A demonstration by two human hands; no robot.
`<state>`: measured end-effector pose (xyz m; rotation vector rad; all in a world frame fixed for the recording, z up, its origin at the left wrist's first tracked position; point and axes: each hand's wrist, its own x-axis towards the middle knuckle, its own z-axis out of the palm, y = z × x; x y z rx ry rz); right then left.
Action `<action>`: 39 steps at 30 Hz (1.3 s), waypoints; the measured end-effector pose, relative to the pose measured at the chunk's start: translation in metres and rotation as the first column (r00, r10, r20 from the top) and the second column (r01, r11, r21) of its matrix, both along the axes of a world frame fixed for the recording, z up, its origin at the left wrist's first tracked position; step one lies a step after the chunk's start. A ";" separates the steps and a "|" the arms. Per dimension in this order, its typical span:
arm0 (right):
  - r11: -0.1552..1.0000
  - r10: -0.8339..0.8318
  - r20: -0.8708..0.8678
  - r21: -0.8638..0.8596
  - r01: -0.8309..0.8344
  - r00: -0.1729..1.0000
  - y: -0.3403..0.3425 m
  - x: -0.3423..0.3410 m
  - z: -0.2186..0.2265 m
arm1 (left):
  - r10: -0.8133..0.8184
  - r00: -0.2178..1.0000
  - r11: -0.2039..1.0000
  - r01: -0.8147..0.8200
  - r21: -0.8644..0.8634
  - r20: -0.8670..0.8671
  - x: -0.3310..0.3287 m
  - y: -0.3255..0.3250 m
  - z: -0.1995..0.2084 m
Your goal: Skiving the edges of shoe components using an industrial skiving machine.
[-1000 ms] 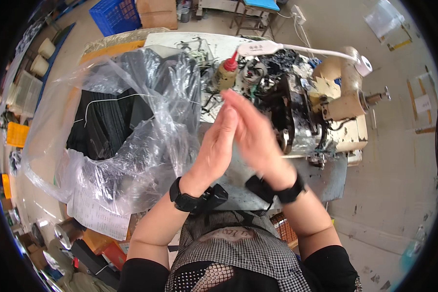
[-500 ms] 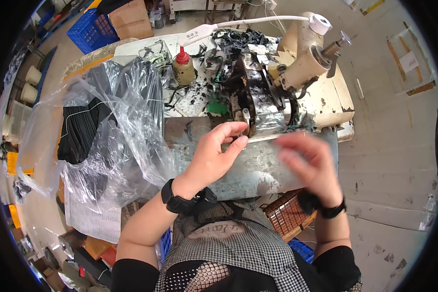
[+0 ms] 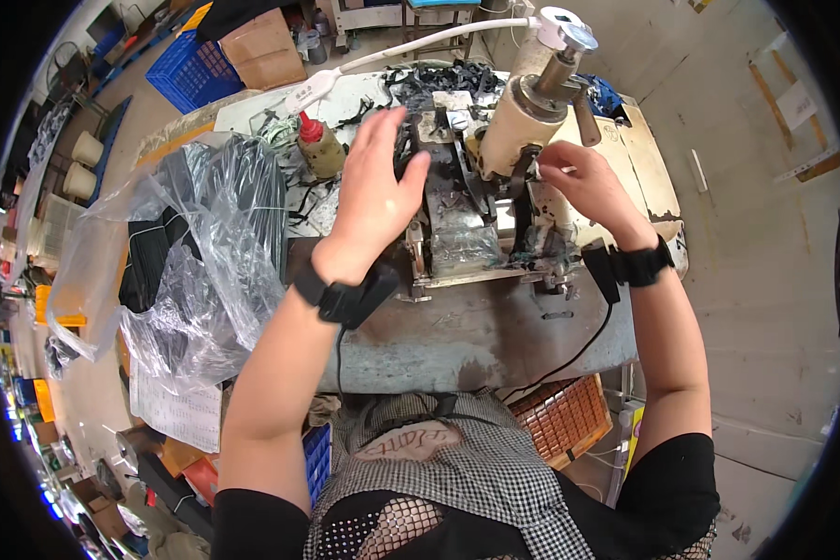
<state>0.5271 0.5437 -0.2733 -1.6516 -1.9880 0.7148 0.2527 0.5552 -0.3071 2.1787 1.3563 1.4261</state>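
My left hand [image 3: 373,196] is raised over the left side of a cream-coloured bench machine [image 3: 518,126], fingers stretched out and thumb apart. Nothing shows in it. My right hand [image 3: 590,187] is at the right of the machine's head, its fingers curled in by a dark part under the cream arm. Whether anything is between those fingertips is too small to make out. Below the head lies a worn metal plate [image 3: 467,247] with a shiny, crumpled look. Left of my left hand stands a dirty squeeze bottle [image 3: 321,157] with a red nozzle.
Clear plastic bags [image 3: 243,201] with bundled black strips [image 3: 149,266] cover the table's left. Dark scraps [image 3: 448,79] lie behind the machine. A white gooseneck lamp [image 3: 420,39] arches overhead. Farther off are a blue crate [image 3: 191,75] and a cardboard box [image 3: 261,51].
Both hands have moved forward from the near edge of the machine. My left hand has gone left and opened out; my right has reached the machine's head. The view has shifted slightly.
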 end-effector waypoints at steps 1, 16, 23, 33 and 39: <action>1.000 -0.002 -0.006 -0.006 0.002 1.000 0.005 -0.002 -0.002 | -0.133 0.991 0.985 0.135 -0.108 0.026 0.001 -0.010 0.008; 0.834 0.489 -0.093 0.343 -0.433 0.867 0.120 -0.020 -0.058 | -0.104 0.993 0.991 0.108 -0.076 0.050 0.051 -0.054 -0.035; 0.836 0.537 0.226 -0.012 -0.549 0.813 0.113 -0.060 -0.010 | -0.076 0.993 0.996 0.081 -0.046 0.095 0.044 -0.050 -0.046; 0.829 0.559 0.097 -0.046 -0.558 0.823 0.101 -0.055 -0.011 | -0.095 0.984 0.992 0.107 -0.071 0.152 0.051 -0.052 -0.048; 0.727 0.676 -0.102 0.257 -0.637 0.730 0.112 -0.055 -0.027 | -0.091 0.985 0.992 0.103 -0.072 0.150 0.052 -0.050 -0.047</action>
